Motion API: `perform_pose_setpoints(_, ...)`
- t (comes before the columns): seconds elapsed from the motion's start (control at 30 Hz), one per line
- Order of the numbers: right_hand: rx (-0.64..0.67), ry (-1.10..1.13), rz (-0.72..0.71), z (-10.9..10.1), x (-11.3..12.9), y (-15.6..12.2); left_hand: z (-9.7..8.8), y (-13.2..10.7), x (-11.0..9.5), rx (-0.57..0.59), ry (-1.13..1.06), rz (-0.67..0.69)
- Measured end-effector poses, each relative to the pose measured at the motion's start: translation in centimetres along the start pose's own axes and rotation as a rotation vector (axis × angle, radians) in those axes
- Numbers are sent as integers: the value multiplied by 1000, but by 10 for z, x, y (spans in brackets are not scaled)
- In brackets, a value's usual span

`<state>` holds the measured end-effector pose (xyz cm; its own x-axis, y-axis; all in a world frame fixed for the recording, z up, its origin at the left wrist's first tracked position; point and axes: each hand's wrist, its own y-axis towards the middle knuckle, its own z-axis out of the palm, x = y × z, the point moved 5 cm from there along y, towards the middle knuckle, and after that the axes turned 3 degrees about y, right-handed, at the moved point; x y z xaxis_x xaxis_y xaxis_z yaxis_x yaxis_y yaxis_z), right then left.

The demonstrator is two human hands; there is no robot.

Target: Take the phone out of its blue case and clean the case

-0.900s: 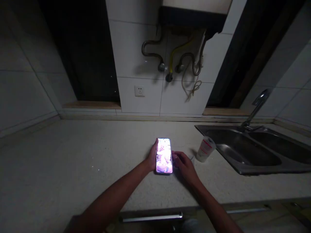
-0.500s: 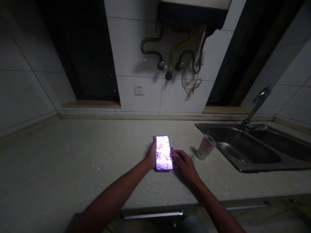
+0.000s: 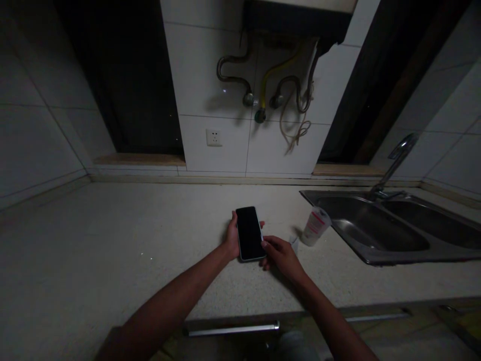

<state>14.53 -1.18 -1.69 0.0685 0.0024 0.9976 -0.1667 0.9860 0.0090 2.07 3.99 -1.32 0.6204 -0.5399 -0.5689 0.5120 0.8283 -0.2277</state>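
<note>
A smartphone [image 3: 249,234] with a dark screen is held over the countertop, its screen facing up. Wrapped around its left side and back is my left hand [image 3: 232,238]; fingertips of it show past the right edge. My right hand [image 3: 281,254] has its thumb and curled fingers at the phone's lower right edge, touching it. To the right of that hand stands a translucent plastic cup [image 3: 315,228] with red print, leaning a little. A small pale packet or scrap [image 3: 294,244] lies between hand and cup, too dim to make out.
The pale countertop [image 3: 112,240] runs along the tiled wall. A double steel sink [image 3: 370,258] with a tap [image 3: 398,158] is at the right. Pipes [image 3: 231,78] and a tied cord hang above a wall socket [image 3: 214,138]. Drawer handles [image 3: 233,331] line the front edge.
The phone's bright picture has gone dark. The phone is tilted slightly more to the left, and my right thumb and fingers have come to its edge. The room looks dimmer around my hands.
</note>
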Motion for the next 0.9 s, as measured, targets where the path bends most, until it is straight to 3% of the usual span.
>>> perform_pose_setpoints(0.27,-103,-93,-129,-8,3,4,5,0,3,-55,205,9)
perform_pose_setpoints(0.5,-190,-206,-232,-14,9,4,4,-8,-6,-268,659,399)
perform_pose_setpoints(0.9,-86,-126,-266,-7,10,6,-5,-6,-6,-348,571,425)
